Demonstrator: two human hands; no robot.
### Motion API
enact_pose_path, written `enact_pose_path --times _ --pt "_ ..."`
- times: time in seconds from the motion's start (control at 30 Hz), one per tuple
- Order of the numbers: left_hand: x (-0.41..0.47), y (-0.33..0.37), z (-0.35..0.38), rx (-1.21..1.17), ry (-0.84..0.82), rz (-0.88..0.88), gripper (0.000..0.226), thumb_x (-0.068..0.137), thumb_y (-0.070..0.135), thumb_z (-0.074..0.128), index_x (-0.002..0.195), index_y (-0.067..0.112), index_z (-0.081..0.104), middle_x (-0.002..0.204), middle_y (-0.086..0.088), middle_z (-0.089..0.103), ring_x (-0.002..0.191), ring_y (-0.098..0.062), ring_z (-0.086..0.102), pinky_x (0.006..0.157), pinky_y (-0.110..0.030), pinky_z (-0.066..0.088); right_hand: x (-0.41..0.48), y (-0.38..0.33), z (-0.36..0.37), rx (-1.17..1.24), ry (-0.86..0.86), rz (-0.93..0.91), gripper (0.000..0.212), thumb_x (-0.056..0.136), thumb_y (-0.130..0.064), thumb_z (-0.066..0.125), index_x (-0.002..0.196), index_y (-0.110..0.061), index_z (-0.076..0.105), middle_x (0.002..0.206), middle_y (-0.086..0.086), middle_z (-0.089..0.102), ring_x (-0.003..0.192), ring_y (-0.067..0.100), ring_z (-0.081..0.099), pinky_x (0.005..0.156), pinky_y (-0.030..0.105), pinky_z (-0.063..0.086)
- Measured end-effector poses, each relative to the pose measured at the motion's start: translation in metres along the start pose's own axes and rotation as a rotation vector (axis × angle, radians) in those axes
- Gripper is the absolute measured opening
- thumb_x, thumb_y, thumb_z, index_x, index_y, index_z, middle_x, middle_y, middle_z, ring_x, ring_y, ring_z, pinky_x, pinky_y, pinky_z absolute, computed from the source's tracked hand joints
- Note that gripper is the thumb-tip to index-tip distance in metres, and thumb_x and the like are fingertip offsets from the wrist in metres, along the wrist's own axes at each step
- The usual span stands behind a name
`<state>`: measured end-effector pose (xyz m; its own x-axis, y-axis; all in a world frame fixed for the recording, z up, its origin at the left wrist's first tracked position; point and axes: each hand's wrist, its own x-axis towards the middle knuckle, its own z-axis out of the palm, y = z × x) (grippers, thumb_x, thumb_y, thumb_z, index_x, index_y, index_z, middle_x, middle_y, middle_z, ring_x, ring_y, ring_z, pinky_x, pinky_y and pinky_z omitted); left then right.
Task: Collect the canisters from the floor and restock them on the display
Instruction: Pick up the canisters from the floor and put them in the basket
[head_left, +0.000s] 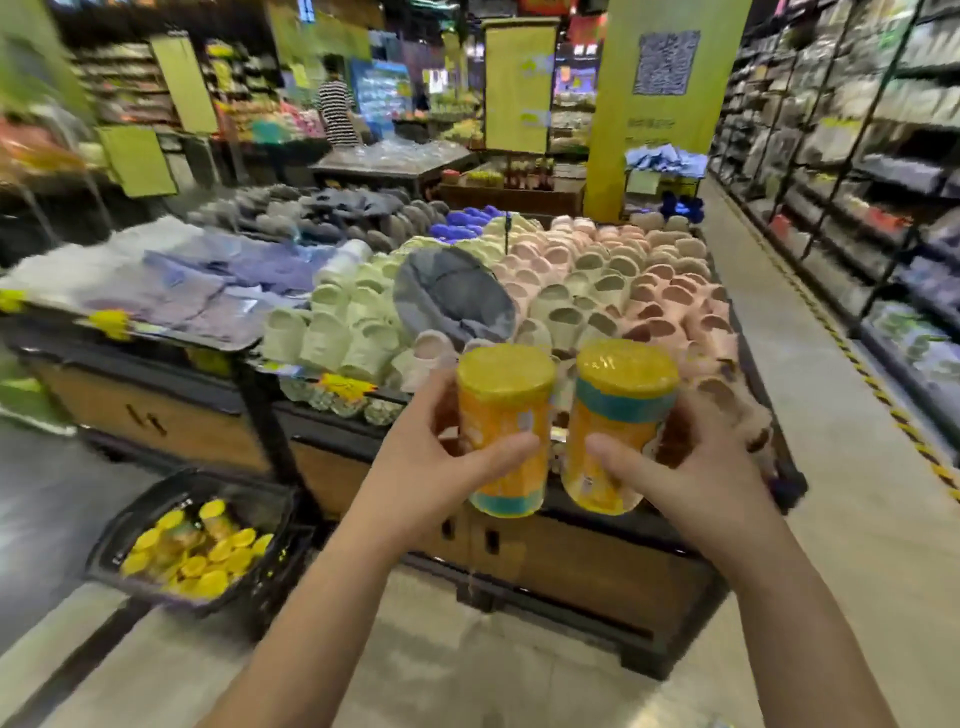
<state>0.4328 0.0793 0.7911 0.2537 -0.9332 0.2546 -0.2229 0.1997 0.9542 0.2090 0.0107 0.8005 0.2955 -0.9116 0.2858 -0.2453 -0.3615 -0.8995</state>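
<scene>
Both hands up in front of the body, each holding one canister upright. Left hand (421, 478) wrapped round the left canister (501, 410), thumb across its front, fingers behind; orange body, yellow lid, teal band at the bottom. Right hand (691, 467) gripping the right canister (621, 415) the same way, thumb on the front; yellow lid, teal band just under it. The two canisters are side by side between the hands, close; cannot tell if they touch. Beyond the hands is the display table (571, 566), wooden front, heaped with green and pink slippers (597, 291), and a grey fabric item (452, 296) lies just past the left canister. Down and out to the left of the left hand, a black basket (249, 493) on the floor holds more yellow-lidded canisters (208, 551). Frame blurred.
</scene>
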Motion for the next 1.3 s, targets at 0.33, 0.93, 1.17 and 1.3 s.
enact_pose_path --times 0.33,0.93,1.17,1.3 --pt "-0.031 -0.058 -0.226 0.145 0.363 -0.090 0.067 0.069 0.047 0.089 0.127 0.034 0.058 0.117 0.006 0.071 0.108 -0.017 0.069 0.095 -0.049 0.056 0.072 -0.043 0.245 0.127 -0.391 -0.147 0.060 0.063 -0.052 0.084 0.117 -0.054 0.057 0.111 -0.044 0.061 0.104 -0.018 0.058 0.086 0.010 0.046" --pt "0.041 -0.120 -0.435 0.248 0.866 -0.266 0.063 0.072 0.025 0.089 0.125 0.027 0.055 0.113 0.016 0.070 0.105 -0.001 0.067 0.085 -0.019 0.055 0.248 -0.079 0.548 0.253 -0.927 -0.315 0.053 0.072 -0.042 0.089 0.114 -0.051 0.059 0.107 -0.031 0.068 0.094 -0.006 0.065 0.083 0.028 0.052" --pt "0.067 -0.161 -0.517 0.263 0.901 -0.299 0.064 0.078 0.017 0.086 0.130 0.032 0.051 0.111 0.022 0.067 0.105 -0.001 0.066 0.081 -0.015 0.054 0.299 -0.080 0.648 0.221 -1.046 -0.321 0.055 0.072 -0.040 0.090 0.114 -0.048 0.055 0.105 -0.041 0.062 0.098 -0.017 0.059 0.072 0.005 0.046" --pt "0.081 -0.202 -0.573 0.245 0.888 -0.320 0.067 0.079 0.017 0.085 0.131 0.040 0.049 0.112 0.024 0.065 0.107 0.000 0.065 0.081 -0.014 0.053 0.319 -0.069 0.711 0.189 -1.071 -0.291 0.061 0.073 -0.037 0.090 0.121 -0.047 0.054 0.112 -0.032 0.064 0.104 -0.010 0.061 0.079 0.009 0.048"
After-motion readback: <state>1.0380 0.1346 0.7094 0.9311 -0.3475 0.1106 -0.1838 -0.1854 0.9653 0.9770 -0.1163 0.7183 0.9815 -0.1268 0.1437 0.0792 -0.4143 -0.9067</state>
